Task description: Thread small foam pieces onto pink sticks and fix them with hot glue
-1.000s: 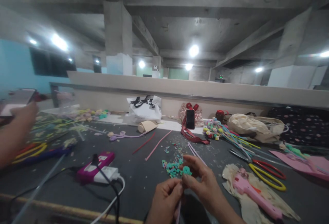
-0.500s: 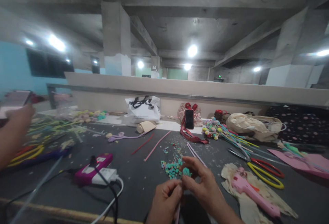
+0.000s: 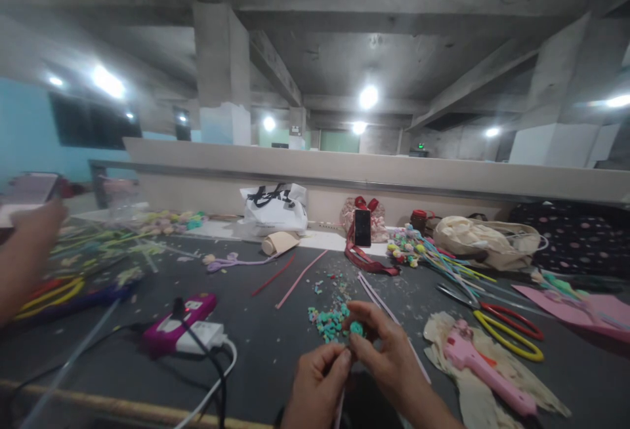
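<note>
My left hand (image 3: 319,380) is closed, thumb against forefinger, around a thin pale pink stem (image 3: 339,410) that hangs down below it. Close beside it, my right hand (image 3: 386,353) has thumb and fingers curled around a small teal flower-like piece (image 3: 357,329) at the top of the stem. The fingertips of both hands nearly meet just under this piece. Behind them lies a scatter of small teal bits (image 3: 329,324) on the dark table. Pale lilac strips (image 3: 377,296) run out from behind my right hand.
A pink glue gun (image 3: 487,370) rests on a crumpled cloth at right, near scissors (image 3: 509,334) with red and yellow handles. A purple power strip (image 3: 189,317) with cables lies left. A phone (image 3: 363,227) stands upright at the back. Another person's hand (image 3: 29,245) is at far left.
My hands keep their hold and have shifted only slightly. One pale lilac strip now shows further down along my right wrist.
</note>
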Demonstrator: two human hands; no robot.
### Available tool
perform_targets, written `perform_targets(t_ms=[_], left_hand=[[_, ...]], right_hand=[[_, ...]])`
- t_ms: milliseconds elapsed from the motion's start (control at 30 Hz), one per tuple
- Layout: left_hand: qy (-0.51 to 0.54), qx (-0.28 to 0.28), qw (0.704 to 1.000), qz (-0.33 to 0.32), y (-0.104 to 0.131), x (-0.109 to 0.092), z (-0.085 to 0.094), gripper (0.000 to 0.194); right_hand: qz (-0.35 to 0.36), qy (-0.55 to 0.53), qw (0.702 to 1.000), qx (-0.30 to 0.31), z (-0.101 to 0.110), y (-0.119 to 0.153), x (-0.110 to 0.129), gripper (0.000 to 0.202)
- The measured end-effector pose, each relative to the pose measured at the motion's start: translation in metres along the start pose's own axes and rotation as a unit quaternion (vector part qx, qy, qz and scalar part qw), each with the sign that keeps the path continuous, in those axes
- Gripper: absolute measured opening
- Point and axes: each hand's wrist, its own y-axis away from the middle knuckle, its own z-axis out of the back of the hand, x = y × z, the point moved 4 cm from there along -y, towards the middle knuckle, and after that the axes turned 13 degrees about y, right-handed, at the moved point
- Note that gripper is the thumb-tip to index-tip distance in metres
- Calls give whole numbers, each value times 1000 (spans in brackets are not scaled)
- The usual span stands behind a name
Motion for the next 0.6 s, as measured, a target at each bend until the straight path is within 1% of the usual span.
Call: perform_targets(t_ms=[67,133,200,267,333,400,433,500,600], left_hand=[[0,0,1000,-6,-1,0,0,36],[9,-1,1000,3,-1,0,0,38],[27,1,999,34,-2,1,1,38],[66,8,995,76,-1,2,2,34],[126,13,985,117,0,0,4,30],[191,12,970,152,1,-4,5,28],[221,9,961,166,1,-7,6,27],[274,8,944,184,2,-13,7,24],[353,2,918,178,1,-19,10,19]], right_hand=[[-2,-1,1000,5,0,0,-1,32],[-2,-20,1000,14,1,1,-1,33],[0,-53,998,15,4,2,-2,37],[-7,-81,997,-9,10,2,-5,39],[-31,-94,994,-38,15,2,-12,36],[-62,-101,992,-51,18,2,-21,31],[-76,-101,991,-45,17,3,-26,29],[-96,-96,991,-16,13,5,-33,26],[-105,-74,991,37,6,10,-39,27]])
